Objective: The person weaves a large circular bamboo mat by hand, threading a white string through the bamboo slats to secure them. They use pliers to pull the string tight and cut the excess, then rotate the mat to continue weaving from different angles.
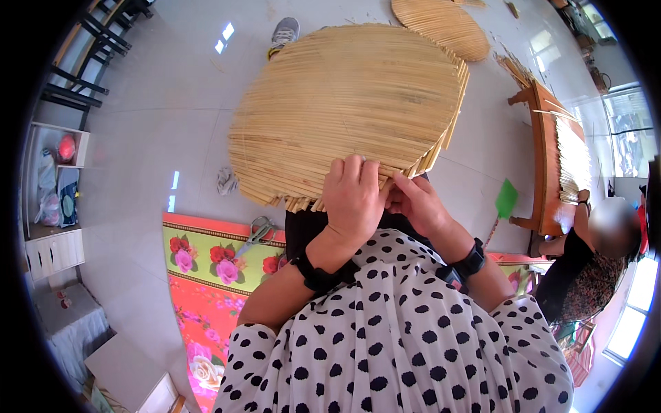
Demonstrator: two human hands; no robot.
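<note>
A large round mat of straw-coloured stalks [344, 103], laid side by side, rests across my lap and reaches out in front of me. Stalk ends stick out unevenly along its right and near edges. My left hand [352, 199] is closed over the near edge, its fingers curled on the top stalks. Just to its right, my right hand [420, 206] pinches at the same edge with thumb and fingers. The fingertips partly hide each other, and I cannot see whether a separate thread or stalk is between them.
Scissors [256, 234] lie on a flowered cloth [206, 296] at the left. A second round mat [444, 27] is on the floor at the far right. Another person [575, 261] works at a wooden table [544, 165] on the right, with a green fly swatter [506, 199] nearby. Shelves [58, 237] stand left.
</note>
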